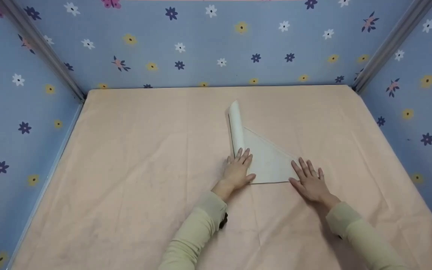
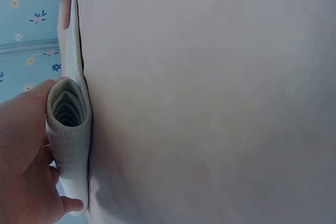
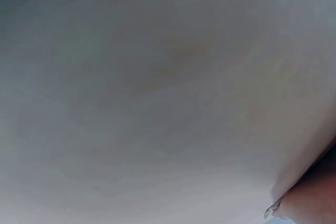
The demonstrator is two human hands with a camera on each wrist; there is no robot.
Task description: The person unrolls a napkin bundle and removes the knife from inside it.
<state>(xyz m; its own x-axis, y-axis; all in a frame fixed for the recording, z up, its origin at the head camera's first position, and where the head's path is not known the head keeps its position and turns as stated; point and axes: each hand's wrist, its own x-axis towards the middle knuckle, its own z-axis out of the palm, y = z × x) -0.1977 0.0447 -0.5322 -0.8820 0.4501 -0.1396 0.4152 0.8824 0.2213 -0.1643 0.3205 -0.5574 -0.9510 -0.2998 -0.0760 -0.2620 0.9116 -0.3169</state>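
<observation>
Off-white cloth (image 1: 270, 165) laid on peach-covered bench (image 1: 126, 180), partly rolled; roll (image 1: 235, 125) set along left side, rest spread flat. Roll's near end covered by left hand (image 1: 238, 172), fingers outstretched. Flat part's right corner touched by right hand (image 1: 312, 183), fingers straight, spread.

Two hands (image 1: 237, 171) (image 1: 312, 183), two sleeves (image 1: 197, 225) (image 1: 362, 232), one cloth (image 1: 270, 161), one table (image 1: 141, 150)
</observation>
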